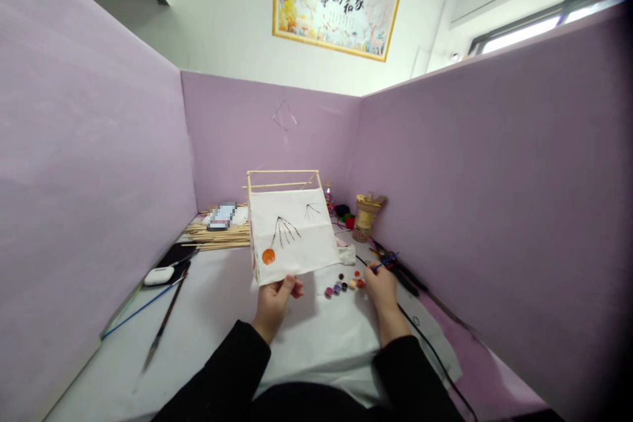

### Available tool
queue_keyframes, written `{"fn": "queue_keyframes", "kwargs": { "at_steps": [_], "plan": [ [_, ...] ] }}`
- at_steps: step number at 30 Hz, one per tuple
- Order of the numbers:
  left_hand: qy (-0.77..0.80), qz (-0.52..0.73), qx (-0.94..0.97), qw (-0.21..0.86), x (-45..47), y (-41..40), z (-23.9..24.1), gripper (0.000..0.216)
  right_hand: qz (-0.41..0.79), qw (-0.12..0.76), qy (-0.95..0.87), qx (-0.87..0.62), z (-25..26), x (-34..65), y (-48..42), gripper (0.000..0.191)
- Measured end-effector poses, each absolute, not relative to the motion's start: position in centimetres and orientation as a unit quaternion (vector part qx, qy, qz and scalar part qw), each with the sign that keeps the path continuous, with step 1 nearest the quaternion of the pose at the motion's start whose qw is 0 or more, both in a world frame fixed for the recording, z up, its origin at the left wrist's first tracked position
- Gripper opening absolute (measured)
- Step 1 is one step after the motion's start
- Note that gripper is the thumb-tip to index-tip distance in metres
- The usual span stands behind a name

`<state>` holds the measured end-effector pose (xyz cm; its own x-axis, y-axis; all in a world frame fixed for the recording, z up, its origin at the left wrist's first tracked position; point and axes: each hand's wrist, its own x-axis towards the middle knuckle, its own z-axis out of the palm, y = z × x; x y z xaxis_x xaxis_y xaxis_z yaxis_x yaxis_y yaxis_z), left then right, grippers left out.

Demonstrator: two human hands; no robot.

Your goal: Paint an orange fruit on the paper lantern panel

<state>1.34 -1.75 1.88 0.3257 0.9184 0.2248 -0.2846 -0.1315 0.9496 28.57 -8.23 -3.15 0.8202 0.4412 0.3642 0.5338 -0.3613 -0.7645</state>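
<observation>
White panel (pixel 311 237) on a stick frame (pixel 283 172) tilts up just ahead of the left hand (pixel 275 306), whose thumb and fingers pinch its lower edge. Well right of it, the right hand (pixel 382 285) closes around a slanting blue stick (pixel 388 260), probably a brush; paint pots (pixel 345 287) sit between, nearer the right.

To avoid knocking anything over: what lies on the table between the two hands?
Small round colour pots, nearer the right hand; the head view shows this.

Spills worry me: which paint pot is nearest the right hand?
The red-orange pot at the front row's right end, beside the cream pot; the others sit farther away.
</observation>
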Motion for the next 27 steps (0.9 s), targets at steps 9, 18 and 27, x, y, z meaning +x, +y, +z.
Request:
{"fn": "queue_keyframes", "kwargs": {
  "at_steps": [9,18,27],
  "plan": [
    [0.277,0.507,0.553,0.6,1.34,-1.68,1.92,0.048,-0.063,0.481,-0.306,-0.819,-3.06,28.34,-8.37,0.025],
    [0.281,0.508,0.558,0.593,1.42,-1.53,1.45,0.048,-0.068,0.475,-0.303,-0.823,-3.16,28.38,-8.41,0.023],
    [0.283,0.51,0.558,0.59,1.36,-1.61,1.77,0.047,-0.072,0.481,-0.314,-0.815,-3.31,28.42,-8.19,0.024]
  ]
}}
